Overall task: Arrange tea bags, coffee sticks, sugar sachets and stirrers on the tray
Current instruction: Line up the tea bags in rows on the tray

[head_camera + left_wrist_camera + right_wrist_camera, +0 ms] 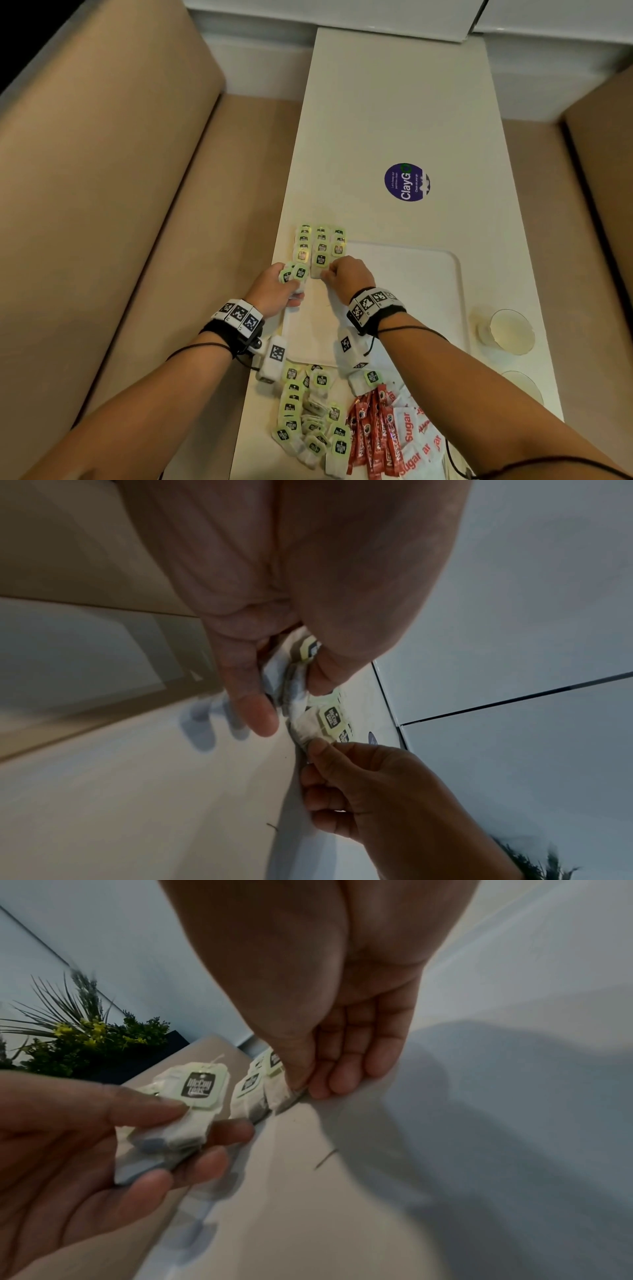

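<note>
A white tray [421,274] lies on the long white table. Several green-tagged tea bags [320,243] lie in three overlapping rows at the tray's far left corner. My left hand [286,287] grips a small stack of tea bags [192,1110] just left of the rows. My right hand [337,274] pinches the near end of a tea bag [320,265] lying at the front of the middle row, thumb and fingertips [325,1085] down on the tray. Loose tea bags [308,418], red coffee sticks [375,435] and white sugar sachets [416,442] lie piled at the table's near end.
Two clear plastic cups [510,330] stand on the table right of the tray. A purple round sticker [406,181] is on the table further away. Beige padded benches [113,171] flank the table on both sides. A potted plant [78,1039] shows in the right wrist view.
</note>
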A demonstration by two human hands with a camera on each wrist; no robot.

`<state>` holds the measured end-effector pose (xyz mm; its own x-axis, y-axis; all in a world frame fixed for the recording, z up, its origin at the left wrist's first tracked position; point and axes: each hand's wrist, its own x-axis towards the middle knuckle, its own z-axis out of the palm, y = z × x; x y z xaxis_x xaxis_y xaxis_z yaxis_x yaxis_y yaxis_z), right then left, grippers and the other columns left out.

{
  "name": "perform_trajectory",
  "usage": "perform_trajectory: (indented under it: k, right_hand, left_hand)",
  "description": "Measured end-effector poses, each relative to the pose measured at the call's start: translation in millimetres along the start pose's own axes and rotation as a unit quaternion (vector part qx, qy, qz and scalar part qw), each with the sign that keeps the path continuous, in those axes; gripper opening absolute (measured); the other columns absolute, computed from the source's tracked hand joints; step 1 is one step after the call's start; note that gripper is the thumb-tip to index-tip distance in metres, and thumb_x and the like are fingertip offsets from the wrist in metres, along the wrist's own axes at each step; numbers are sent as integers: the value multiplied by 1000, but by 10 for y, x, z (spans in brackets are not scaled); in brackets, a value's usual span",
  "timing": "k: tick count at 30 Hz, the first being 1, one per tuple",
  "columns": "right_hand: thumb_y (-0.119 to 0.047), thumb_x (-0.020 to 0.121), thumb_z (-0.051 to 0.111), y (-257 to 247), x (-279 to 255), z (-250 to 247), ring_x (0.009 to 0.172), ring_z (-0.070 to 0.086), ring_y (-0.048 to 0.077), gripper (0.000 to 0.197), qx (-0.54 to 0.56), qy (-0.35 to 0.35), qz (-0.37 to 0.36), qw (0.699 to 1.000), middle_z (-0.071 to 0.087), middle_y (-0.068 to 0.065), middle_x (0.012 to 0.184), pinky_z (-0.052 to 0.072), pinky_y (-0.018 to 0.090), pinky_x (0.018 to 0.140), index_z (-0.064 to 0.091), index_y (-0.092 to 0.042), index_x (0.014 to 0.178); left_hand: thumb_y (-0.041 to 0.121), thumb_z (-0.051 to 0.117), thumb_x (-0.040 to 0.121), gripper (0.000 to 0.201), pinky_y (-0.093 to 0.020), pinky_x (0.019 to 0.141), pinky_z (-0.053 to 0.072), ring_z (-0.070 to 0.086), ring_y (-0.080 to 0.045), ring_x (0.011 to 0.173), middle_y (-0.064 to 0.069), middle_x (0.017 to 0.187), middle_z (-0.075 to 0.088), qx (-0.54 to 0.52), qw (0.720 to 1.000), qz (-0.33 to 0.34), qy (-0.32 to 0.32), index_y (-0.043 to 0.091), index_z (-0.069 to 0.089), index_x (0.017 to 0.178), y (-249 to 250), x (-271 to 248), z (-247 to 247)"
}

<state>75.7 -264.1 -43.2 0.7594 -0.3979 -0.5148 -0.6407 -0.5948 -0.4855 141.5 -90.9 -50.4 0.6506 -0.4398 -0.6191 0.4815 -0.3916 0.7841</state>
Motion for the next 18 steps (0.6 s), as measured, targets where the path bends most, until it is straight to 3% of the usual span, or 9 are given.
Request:
perform_trajectory:
  k: [5, 11, 15, 18]
  right_hand:
    - [-35, 97, 62, -59, 29, 9, 68, 58, 23, 39, -1, 7, 15, 1000, 58, 0, 70, 32, 24, 50, 52, -20, 63]
    - [-35, 96, 61, -95, 57, 19, 72, 62, 26, 29, -6, 10, 21, 1000, 63, 4, 77, 39, 26, 57, 63, -14, 77]
    - [-36, 94, 61, -78, 12, -16, 68, 55, 28, 33, -4, 26, 23, 999, 57, 5, 72, 32, 27, 52, 56, -12, 72]
    - [-38, 97, 57, -21, -32, -5, 66, 56, 28, 39, 18, 33, 2, 999, 55, 3, 65, 37, 29, 56, 54, -13, 66]
  left_hand:
    - [3, 58, 97, 20, -35, 72, 61, 73, -29, 88, -13, 110, 69, 5, 1000, -5, -11, 10, 58, 116, 61, 32, -15]
    - [4, 59, 99, 17, -34, 72, 62, 74, -31, 92, -13, 110, 70, -7, 1000, 1, -16, 9, 59, 115, 96, 35, -25]
    - [3, 58, 99, 11, -45, 77, 57, 68, -34, 84, -17, 101, 68, -18, 999, 25, -22, 9, 59, 109, 85, 28, 2]
    - [2, 61, 98, 14, -39, 72, 60, 70, -31, 82, -15, 102, 70, -29, 999, 30, -23, 11, 60, 109, 89, 12, 16]
